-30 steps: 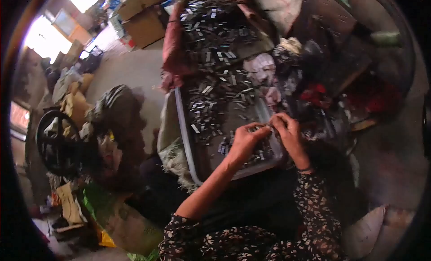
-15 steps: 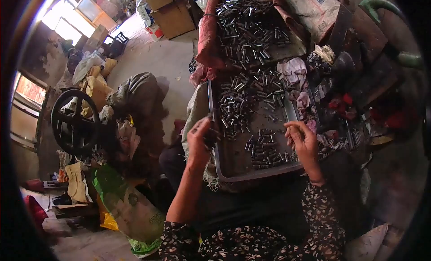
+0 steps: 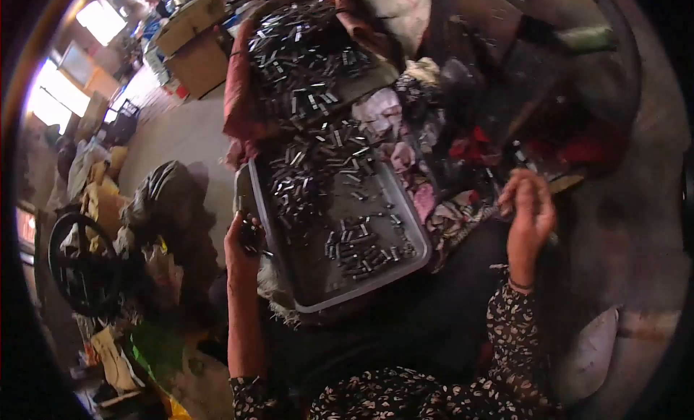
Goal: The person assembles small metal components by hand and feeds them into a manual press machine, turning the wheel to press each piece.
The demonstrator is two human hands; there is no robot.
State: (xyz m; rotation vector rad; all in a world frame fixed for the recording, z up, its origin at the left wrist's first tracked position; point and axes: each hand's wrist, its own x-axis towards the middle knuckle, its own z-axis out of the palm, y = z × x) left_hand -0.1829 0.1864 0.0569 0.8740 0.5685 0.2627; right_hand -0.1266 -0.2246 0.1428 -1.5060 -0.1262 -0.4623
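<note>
My left hand (image 3: 243, 238) is closed around several short dark metal pins (image 3: 253, 236), just off the left rim of a grey plastic tray (image 3: 307, 306). Many loose pins (image 3: 354, 250) lie in the tray, a looser group near its front and a thicker heap toward the back left. Well to the right of the tray, my right hand (image 3: 529, 207) is raised with its fingers curled together. Motion blurs it, and what is between the fingertips cannot be made out. Just beyond those fingertips is a small shiny metal piece (image 3: 517, 154), beside red cloth (image 3: 473, 147).
Behind the tray, a sack-lined container (image 3: 238, 95) holds a larger heap of pins. Crumpled rags (image 3: 416, 178) line the tray's right side. A black handwheel (image 3: 81, 264) stands at left, near filled sacks (image 3: 170, 199). Cardboard boxes (image 3: 202, 62) sit at the back.
My view has swung to the right, so the tray appears further left. My right hand has moved from the tray's right edge out to the right. My left hand still holds pins beside the tray.
</note>
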